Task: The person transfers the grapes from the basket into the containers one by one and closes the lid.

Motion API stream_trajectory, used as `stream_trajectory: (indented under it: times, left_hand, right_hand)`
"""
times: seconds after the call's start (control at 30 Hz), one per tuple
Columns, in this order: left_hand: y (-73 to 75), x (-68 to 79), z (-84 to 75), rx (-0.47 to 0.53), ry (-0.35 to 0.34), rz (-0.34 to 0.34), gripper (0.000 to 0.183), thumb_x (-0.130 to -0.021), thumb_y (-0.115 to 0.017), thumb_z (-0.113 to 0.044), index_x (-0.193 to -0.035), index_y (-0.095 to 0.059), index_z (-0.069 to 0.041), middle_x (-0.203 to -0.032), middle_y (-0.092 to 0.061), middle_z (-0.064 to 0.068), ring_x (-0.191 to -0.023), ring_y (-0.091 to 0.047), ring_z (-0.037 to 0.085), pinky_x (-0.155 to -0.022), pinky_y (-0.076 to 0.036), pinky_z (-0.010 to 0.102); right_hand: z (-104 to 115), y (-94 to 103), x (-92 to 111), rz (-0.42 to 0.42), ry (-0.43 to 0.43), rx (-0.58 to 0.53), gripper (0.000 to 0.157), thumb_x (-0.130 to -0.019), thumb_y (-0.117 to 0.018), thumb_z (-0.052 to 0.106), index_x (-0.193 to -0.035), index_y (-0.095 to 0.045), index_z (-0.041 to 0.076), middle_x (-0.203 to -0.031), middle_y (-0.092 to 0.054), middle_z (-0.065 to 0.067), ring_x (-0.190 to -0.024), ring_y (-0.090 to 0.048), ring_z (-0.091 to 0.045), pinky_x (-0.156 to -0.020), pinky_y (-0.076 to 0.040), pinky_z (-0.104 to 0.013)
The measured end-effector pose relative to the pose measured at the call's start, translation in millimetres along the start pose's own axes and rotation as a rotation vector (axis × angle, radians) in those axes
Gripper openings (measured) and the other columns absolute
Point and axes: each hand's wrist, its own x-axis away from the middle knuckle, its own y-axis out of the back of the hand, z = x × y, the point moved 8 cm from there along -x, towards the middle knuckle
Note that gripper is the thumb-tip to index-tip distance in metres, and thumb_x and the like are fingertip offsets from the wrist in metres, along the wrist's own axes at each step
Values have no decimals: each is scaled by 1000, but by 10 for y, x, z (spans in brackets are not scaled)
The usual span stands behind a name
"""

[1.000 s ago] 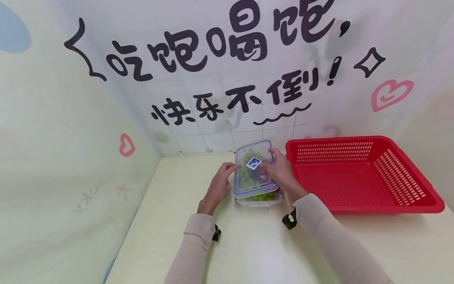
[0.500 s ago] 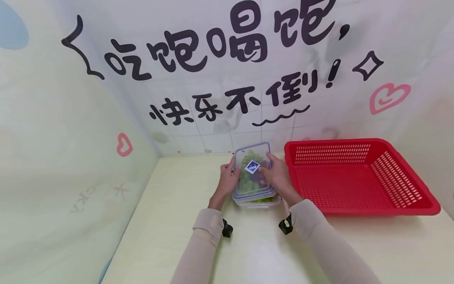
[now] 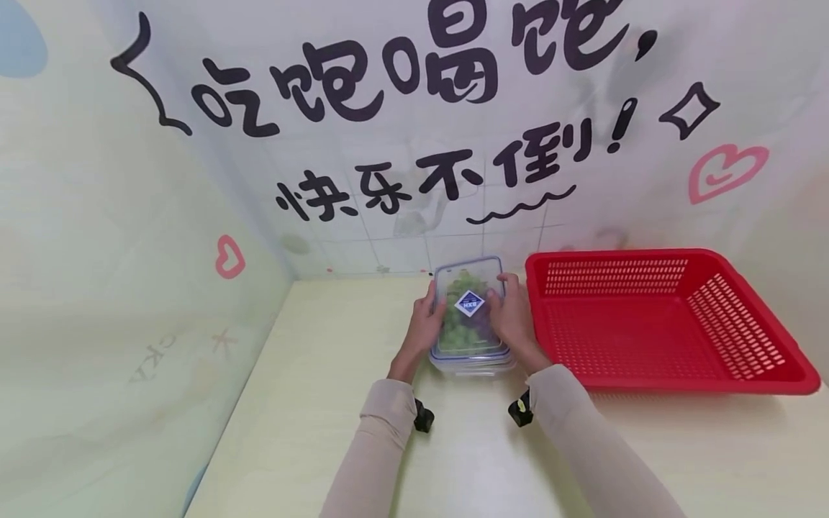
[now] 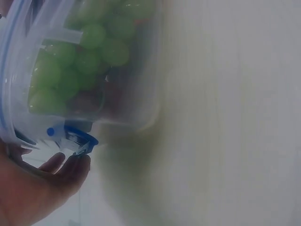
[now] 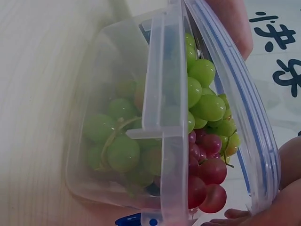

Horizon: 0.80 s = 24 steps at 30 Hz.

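A clear plastic food container (image 3: pixel 476 369) stands on the table, filled with green grapes (image 5: pixel 207 107) and red grapes (image 5: pixel 211 170). Its clear lid (image 3: pixel 468 338), blue-edged with a blue and white sticker, rests over it. In the right wrist view the lid leans away from the rim, and grapes bulge through the gap. My left hand (image 3: pixel 424 325) holds the left side, thumb on the lid, fingertips by a blue latch (image 4: pixel 81 140) on the container. My right hand (image 3: pixel 514 315) grips the lid's right edge, thumb on top and fingers over the side.
A large red plastic basket (image 3: pixel 622 338) with perforated walls stands just right of the container. Behind the pale table (image 3: pixel 311 403) rises a wall sheet (image 3: pixel 363 248) with black lettering, and another printed sheet (image 3: pixel 129 302) closes off the left side.
My left hand has gone from touching the lid's edge to holding the side. The lid has come into line with the container, and the front gap that showed grapes has narrowed.
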Motion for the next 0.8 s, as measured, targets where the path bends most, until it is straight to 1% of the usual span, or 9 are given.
stream_trajectory:
  times: [0.13,0.2,0.27,0.4,0.57,0.7,0.8]
  left_hand:
    - [-18,2,2,-1,5,2,60,-107,-39,-30,-160,-16,-15,-143,-35,29,-133,-41,43,-115,-31,56]
    - [-30,-3,4,4,0,6,59,-107,-38,-28,-160,-16,-14,-144,-34,29,-134,-40,43,-116,-30,56]
    - [-48,-8,16,1,3,12,59,-107,-38,-28,-160,-16,-14,-146,-32,30,-135,-39,44,-117,-29,56]
    - [-69,-2,39,0,22,10,60,-107,-38,-29,-160,-14,-15,-149,-30,29,-139,-35,44,-119,-26,55]
    - [-118,12,5,-18,29,11,62,-106,-37,-30,-161,-11,-16,-151,-30,28,-141,-34,42,-121,-25,52]
    - [-129,11,-8,-27,27,5,62,-106,-38,-29,-161,-11,-16,-149,-32,29,-140,-36,44,-120,-26,53]
    - [-124,42,55,-27,51,-10,62,-106,-38,-28,-161,-11,-16,-150,-31,29,-141,-34,44,-120,-25,54]
  right_hand:
    - [4,-48,-31,62,10,45,53,-105,-44,19,-155,-29,7,-154,-38,-20,-144,-34,-37,-117,-32,-55]
    - [-5,-65,-46,76,1,54,53,-106,-42,20,-155,-28,6,-156,-35,-19,-146,-31,-36,-119,-30,-54]
    - [-24,-69,-65,66,-14,51,51,-106,-42,20,-153,-30,5,-154,-38,-20,-144,-34,-35,-118,-32,-52]
    - [-85,-95,-107,42,-68,0,47,-106,-43,20,-150,-33,6,-148,-44,-20,-138,-41,-35,-116,-36,-51]
    - [-149,-87,-106,58,-146,-4,47,-107,-40,19,-152,-30,11,-145,-47,-21,-131,-47,-35,-112,-41,-51]
    - [-208,-125,-88,78,-168,42,48,-108,-36,21,-154,-27,14,-143,-49,-21,-123,-52,-35,-100,-49,-48]
    - [-264,-215,-50,113,-168,61,49,-108,-33,23,-156,-24,15,-143,-51,-22,-116,-55,-35,-87,-53,-44]
